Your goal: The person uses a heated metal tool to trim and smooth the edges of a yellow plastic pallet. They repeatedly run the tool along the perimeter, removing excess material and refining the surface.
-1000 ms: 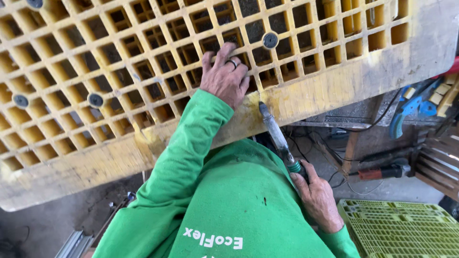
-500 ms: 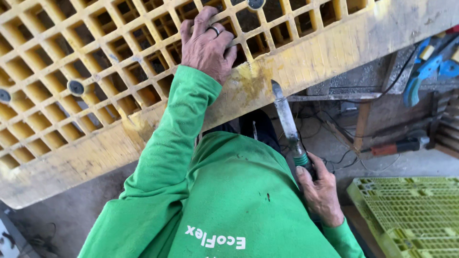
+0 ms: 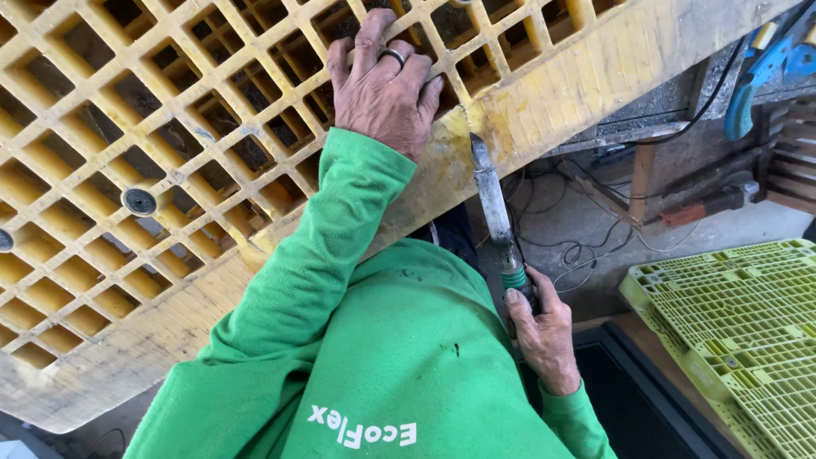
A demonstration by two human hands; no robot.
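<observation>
The right hand [image 3: 546, 336] is wrapped tight around the green-banded handle of a long metal blade tool [image 3: 493, 204], whose tip meets the worn edge of a yellow plastic grid pallet [image 3: 170, 170] just beside the other hand. The left hand [image 3: 384, 85], a ring on one finger, lies flat on the grid with fingers spread and hooked over the cells, clasping nothing. A lime-green pallet [image 3: 731, 323] lies lower right, well apart, with cables [image 3: 578, 246] on the floor between.
</observation>
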